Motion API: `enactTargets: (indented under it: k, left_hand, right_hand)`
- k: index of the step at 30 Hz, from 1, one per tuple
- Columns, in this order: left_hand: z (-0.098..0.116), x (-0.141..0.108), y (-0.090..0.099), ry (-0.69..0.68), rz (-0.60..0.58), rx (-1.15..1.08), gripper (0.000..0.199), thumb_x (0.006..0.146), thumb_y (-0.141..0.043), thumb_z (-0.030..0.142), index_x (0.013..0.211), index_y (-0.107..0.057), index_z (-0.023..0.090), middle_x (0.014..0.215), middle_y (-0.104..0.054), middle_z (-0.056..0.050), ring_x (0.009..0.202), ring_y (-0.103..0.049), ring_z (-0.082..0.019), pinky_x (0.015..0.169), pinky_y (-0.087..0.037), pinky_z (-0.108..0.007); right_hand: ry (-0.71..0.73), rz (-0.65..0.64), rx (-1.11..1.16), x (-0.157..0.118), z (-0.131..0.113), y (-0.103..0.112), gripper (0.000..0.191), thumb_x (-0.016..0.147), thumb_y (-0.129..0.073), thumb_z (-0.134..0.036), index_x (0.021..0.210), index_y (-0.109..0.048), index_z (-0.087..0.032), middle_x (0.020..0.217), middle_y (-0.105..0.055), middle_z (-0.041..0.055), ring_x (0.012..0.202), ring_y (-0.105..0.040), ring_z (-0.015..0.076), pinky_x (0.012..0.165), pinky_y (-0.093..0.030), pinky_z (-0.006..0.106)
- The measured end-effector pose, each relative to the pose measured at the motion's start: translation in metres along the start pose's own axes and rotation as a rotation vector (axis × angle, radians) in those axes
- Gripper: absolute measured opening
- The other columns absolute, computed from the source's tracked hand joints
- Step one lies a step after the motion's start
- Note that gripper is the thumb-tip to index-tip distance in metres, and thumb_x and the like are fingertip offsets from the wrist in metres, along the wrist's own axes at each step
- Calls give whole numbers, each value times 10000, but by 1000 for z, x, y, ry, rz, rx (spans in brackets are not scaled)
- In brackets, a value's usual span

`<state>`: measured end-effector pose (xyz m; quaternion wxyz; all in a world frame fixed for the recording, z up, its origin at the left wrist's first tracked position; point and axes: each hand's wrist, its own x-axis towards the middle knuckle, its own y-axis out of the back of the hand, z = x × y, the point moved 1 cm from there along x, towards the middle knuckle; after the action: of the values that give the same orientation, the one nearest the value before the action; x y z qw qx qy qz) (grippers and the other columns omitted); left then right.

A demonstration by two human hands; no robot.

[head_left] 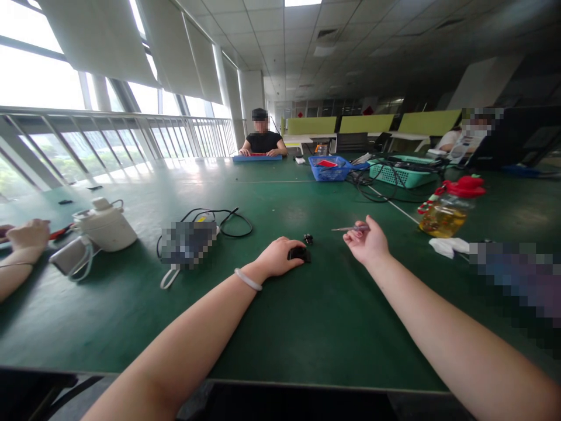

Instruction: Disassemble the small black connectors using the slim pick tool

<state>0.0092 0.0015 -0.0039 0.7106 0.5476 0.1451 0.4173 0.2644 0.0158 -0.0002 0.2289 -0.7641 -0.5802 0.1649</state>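
Note:
On the green table (324, 327), my left hand (279, 256) is closed round a small black part (298, 254) that rests on the tabletop. Just beyond its fingers lies a small dark metallic piece (308, 239), touched by neither hand. To the right, my right hand (367, 241) grips a thin screwdriver-like tool (350, 228), its tip pointing left and held a little apart from the small pieces. A pale bracelet (248, 279) circles my left wrist.
Left are a white jug (105, 225), a phone-like device (70, 255), a cable (236, 225) and another person's hand (30, 235). Beyond are a blue basket (329, 169) and green basket (405, 174); a red-lidded bottle (447, 213) stands right. A person (263, 141) sits opposite.

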Motion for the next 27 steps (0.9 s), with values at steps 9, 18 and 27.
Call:
enactTargets:
  k: [9,18,27]
  left_hand:
    - [1,0,1,-9,5,3,415,790,-654,390,1179,-592,257,1052,-653,-61,989,-599,-245,870,-485,-350]
    - [5,-1,3,-34,106,-30,397,856,-574,332,1243,-534,255,1123,-646,-45,1012,-584,-227,922,-462,-364]
    - [-3,3,-1,25,266,64,368,902,-462,190,1257,-540,251,1135,-590,-72,1034,-536,-227,957,-431,-388]
  right_hand:
    - [43,81,-123,6,23,1,299,786,-608,-473,665,-571,-203,482,-538,-40,350,-442,69,385,-427,231]
    - [35,-31,-275,-9,31,-15,353,704,-696,-509,683,-651,-160,510,-575,-16,375,-486,67,355,-418,189]
    - [23,-39,-267,-12,30,-16,392,695,-683,-537,628,-626,-155,469,-528,-26,383,-456,64,368,-413,192]
